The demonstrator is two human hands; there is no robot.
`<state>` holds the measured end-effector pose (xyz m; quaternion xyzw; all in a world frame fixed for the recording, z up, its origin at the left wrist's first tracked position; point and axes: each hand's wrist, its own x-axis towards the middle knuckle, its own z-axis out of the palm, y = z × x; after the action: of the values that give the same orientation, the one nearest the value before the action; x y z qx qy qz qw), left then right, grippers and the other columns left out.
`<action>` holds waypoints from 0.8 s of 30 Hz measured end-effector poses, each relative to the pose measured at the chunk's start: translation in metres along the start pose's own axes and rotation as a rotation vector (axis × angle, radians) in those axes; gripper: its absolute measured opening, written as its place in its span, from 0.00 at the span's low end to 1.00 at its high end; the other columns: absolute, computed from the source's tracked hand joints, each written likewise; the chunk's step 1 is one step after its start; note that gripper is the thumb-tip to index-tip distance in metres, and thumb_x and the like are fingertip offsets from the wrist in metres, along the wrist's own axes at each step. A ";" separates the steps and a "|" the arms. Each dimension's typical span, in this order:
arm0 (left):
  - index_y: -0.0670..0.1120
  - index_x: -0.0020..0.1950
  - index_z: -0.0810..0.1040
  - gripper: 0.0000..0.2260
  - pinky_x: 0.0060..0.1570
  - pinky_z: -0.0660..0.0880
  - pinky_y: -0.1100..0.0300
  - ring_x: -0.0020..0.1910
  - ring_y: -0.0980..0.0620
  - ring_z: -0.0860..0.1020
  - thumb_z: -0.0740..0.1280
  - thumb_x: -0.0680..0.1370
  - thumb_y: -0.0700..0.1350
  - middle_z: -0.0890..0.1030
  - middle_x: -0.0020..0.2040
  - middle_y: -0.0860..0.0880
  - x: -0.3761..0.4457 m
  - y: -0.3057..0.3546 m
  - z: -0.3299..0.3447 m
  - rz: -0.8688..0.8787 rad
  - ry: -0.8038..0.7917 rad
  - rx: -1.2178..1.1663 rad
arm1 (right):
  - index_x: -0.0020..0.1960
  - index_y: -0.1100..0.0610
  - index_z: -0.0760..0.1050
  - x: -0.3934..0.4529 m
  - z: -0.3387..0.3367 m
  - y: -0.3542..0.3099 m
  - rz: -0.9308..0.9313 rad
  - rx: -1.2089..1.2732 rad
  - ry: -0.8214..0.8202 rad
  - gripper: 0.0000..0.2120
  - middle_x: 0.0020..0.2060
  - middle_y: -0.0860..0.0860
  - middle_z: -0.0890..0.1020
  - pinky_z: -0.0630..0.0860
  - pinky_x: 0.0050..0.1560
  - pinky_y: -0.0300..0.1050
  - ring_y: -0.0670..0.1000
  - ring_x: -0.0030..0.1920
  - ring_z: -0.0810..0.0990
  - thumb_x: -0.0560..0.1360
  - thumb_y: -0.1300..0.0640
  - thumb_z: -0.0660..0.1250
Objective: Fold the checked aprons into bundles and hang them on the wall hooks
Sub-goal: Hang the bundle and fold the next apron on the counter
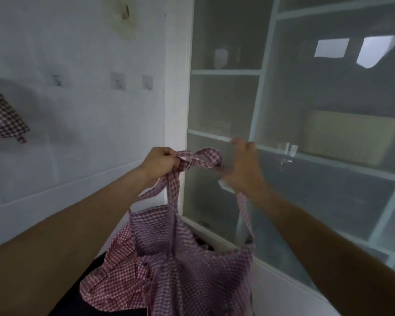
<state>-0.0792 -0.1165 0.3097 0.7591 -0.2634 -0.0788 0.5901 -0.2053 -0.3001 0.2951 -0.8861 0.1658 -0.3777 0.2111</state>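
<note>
Two bare forearms reach forward and up from the bottom of the view, holding a red-and-white checked apron (169, 265) in front of a white wall corner. The left hand (160, 164) is curled tight around a bunched part of the apron's neck strap (205, 157), which loops across to the right hand (244, 169). The right hand is blurred; its fingers point upward beside the loop, and whether they pinch the strap cannot be told. The apron's body hangs crumpled below both hands, with thin ties trailing down.

On the wall to the left, small square adhesive hooks (147, 82) sit in a row. A second checked apron (2, 115) hangs at the far left edge. To the right stands a frosted glass cabinet (260, 106) with white frames.
</note>
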 end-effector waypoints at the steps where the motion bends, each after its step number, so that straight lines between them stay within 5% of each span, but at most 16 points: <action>1: 0.41 0.39 0.79 0.09 0.31 0.72 0.64 0.35 0.50 0.76 0.65 0.73 0.29 0.78 0.36 0.44 -0.001 0.005 0.004 0.009 -0.028 -0.015 | 0.73 0.57 0.64 -0.010 0.014 -0.009 -0.065 -0.018 -0.082 0.40 0.65 0.60 0.65 0.73 0.64 0.57 0.61 0.65 0.69 0.67 0.54 0.79; 4: 0.40 0.42 0.80 0.07 0.36 0.76 0.61 0.38 0.50 0.78 0.67 0.72 0.29 0.80 0.40 0.43 -0.007 0.013 0.020 0.075 -0.119 0.064 | 0.71 0.54 0.68 -0.027 0.044 -0.028 -0.174 0.028 -0.109 0.30 0.65 0.57 0.67 0.77 0.60 0.54 0.58 0.58 0.77 0.72 0.57 0.74; 7: 0.41 0.45 0.81 0.07 0.40 0.77 0.61 0.39 0.51 0.79 0.74 0.71 0.32 0.81 0.41 0.44 -0.011 0.015 0.018 0.128 -0.188 0.094 | 0.54 0.59 0.79 -0.014 0.039 -0.027 -0.181 -0.020 -0.038 0.10 0.52 0.57 0.78 0.76 0.50 0.49 0.59 0.48 0.80 0.74 0.66 0.68; 11: 0.42 0.56 0.81 0.17 0.50 0.78 0.65 0.47 0.55 0.83 0.77 0.69 0.40 0.85 0.49 0.48 -0.014 0.006 -0.006 -0.022 -0.438 -0.080 | 0.46 0.58 0.83 0.009 0.012 -0.005 -0.056 0.014 -0.084 0.08 0.40 0.51 0.83 0.69 0.39 0.26 0.51 0.43 0.82 0.69 0.67 0.71; 15: 0.41 0.57 0.81 0.10 0.42 0.80 0.66 0.42 0.53 0.82 0.71 0.76 0.35 0.83 0.52 0.43 -0.006 -0.013 -0.028 -0.133 -0.144 -0.349 | 0.47 0.63 0.82 0.023 -0.016 0.011 0.078 0.016 -0.053 0.14 0.42 0.57 0.84 0.75 0.41 0.35 0.54 0.43 0.81 0.70 0.72 0.59; 18: 0.41 0.63 0.79 0.15 0.34 0.78 0.65 0.41 0.53 0.81 0.69 0.77 0.33 0.83 0.52 0.44 0.002 -0.027 -0.051 -0.159 0.037 -0.476 | 0.45 0.64 0.80 0.034 -0.032 0.023 0.304 0.057 -0.219 0.11 0.42 0.60 0.84 0.82 0.46 0.52 0.60 0.42 0.82 0.78 0.66 0.59; 20: 0.41 0.64 0.79 0.16 0.26 0.72 0.67 0.33 0.55 0.81 0.67 0.77 0.30 0.82 0.45 0.45 0.004 -0.029 -0.058 -0.137 0.193 -0.505 | 0.45 0.61 0.78 0.032 -0.040 0.026 0.522 0.282 -0.378 0.14 0.41 0.59 0.83 0.81 0.44 0.51 0.57 0.40 0.83 0.83 0.61 0.56; 24: 0.40 0.67 0.76 0.19 0.37 0.78 0.64 0.37 0.56 0.82 0.68 0.76 0.31 0.82 0.46 0.48 0.003 -0.021 -0.055 -0.011 0.262 -0.505 | 0.53 0.63 0.79 0.031 -0.042 0.035 0.519 0.565 -0.521 0.18 0.45 0.59 0.86 0.80 0.54 0.55 0.58 0.50 0.85 0.85 0.58 0.52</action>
<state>-0.0460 -0.0676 0.3066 0.5931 -0.1530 -0.0463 0.7891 -0.2210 -0.3547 0.3222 -0.7885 0.2139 -0.1075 0.5666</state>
